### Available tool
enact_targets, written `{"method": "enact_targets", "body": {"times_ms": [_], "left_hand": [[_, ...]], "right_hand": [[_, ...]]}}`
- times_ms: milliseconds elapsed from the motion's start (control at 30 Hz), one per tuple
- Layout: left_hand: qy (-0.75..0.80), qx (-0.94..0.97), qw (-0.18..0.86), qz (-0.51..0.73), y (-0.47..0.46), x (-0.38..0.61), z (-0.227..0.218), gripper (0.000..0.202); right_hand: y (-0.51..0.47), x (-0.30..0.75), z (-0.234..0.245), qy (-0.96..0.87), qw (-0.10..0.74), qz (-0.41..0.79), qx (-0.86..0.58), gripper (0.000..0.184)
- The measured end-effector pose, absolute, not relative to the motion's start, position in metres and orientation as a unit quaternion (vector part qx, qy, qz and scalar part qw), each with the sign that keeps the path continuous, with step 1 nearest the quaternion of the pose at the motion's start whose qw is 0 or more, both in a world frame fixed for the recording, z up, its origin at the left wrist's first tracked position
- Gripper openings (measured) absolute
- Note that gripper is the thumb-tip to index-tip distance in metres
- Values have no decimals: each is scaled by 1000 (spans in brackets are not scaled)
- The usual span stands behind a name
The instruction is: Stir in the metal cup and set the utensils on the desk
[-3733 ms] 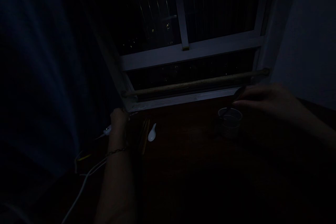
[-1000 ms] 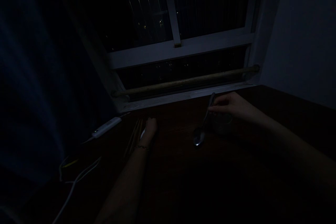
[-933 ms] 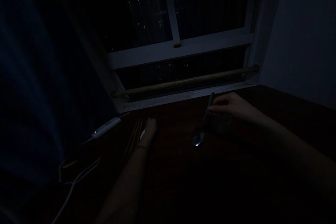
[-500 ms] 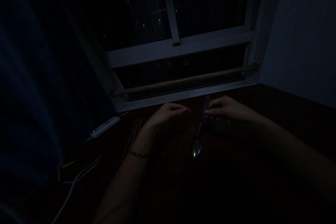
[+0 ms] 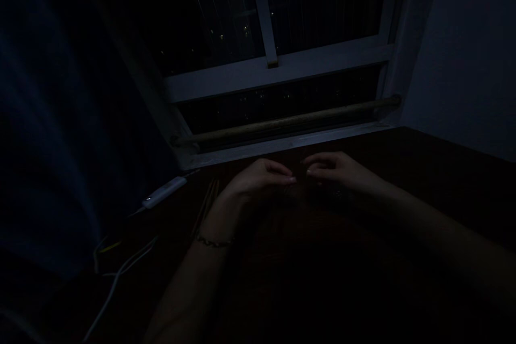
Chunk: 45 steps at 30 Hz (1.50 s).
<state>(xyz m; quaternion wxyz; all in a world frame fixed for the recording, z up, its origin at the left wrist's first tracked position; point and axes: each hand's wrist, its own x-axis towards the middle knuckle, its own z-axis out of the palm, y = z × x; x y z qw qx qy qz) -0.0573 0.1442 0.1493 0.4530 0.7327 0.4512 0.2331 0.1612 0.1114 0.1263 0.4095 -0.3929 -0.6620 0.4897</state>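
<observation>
The scene is very dark. My left hand (image 5: 260,177) and my right hand (image 5: 332,169) meet over a dark wooden table (image 5: 403,183) just below a window sill. Both have curled fingers, and their fingertips nearly touch in a pinch. Whatever is between them is lost in the dark, and no spoon shows. A thin bracelet (image 5: 213,241) circles my left wrist. Thin wooden sticks (image 5: 206,205) lie on the table left of my left hand.
A small white device (image 5: 163,192) lies at the table's left, with white cables (image 5: 116,274) trailing toward me. A wooden rod (image 5: 282,121) runs along the base of the white window frame (image 5: 278,67). A pale wall (image 5: 463,54) closes the right side.
My left hand rose from the table's left and came to the middle. My right hand, which held a metal spoon hanging down, moved left to meet it. The spoon no longer shows.
</observation>
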Motion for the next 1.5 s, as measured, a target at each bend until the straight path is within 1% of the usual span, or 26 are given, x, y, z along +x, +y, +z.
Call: {"method": "enact_targets", "body": {"times_ms": [67, 233, 333, 400, 467, 633, 667, 733, 833, 933, 1033, 1200, 1333, 1400, 1500], "left_hand": [[511, 729, 385, 242, 155, -72, 152, 27], [644, 698, 258, 177, 199, -120, 135, 22], [704, 691, 142, 81, 223, -139, 114, 21], [738, 667, 101, 13, 234, -145, 99, 22], [758, 646, 88, -25, 240, -148, 86, 24], [764, 639, 62, -56, 246, -155, 65, 31], [764, 639, 59, -60, 247, -156, 62, 32], [761, 643, 52, -62, 250, -159, 56, 34], [758, 646, 50, -68, 254, -162, 47, 34], [757, 646, 57, -79, 256, -163, 40, 35], [752, 650, 59, -88, 256, -164, 38, 39], [736, 663, 61, -119, 254, -161, 40, 35], [725, 676, 49, -123, 253, -158, 39, 32], [724, 677, 46, -120, 252, -157, 38, 33], [723, 679, 50, -117, 250, -156, 39, 33]], "right_hand": [[112, 165, 129, -663, 418, 460, -417, 46], [113, 173, 135, -680, 429, 400, -439, 40], [114, 177, 136, -696, 425, 366, -448, 39], [116, 182, 136, -708, 425, 331, -456, 40], [120, 188, 135, -719, 421, 280, -477, 42], [130, 204, 132, -739, 375, 158, -536, 48], [132, 206, 131, -741, 364, 143, -546, 53], [134, 208, 128, -745, 324, 127, -569, 70], [137, 208, 122, -748, 233, 136, -606, 97], [139, 204, 117, -746, 157, 149, -630, 110], [141, 202, 115, -745, 107, 135, -644, 108], [142, 201, 119, -725, 81, 69, -680, 101], [143, 202, 120, -729, 69, 104, -673, 99], [144, 202, 120, -727, 76, 126, -670, 97], [146, 204, 117, -726, 90, 128, -670, 92]]}}
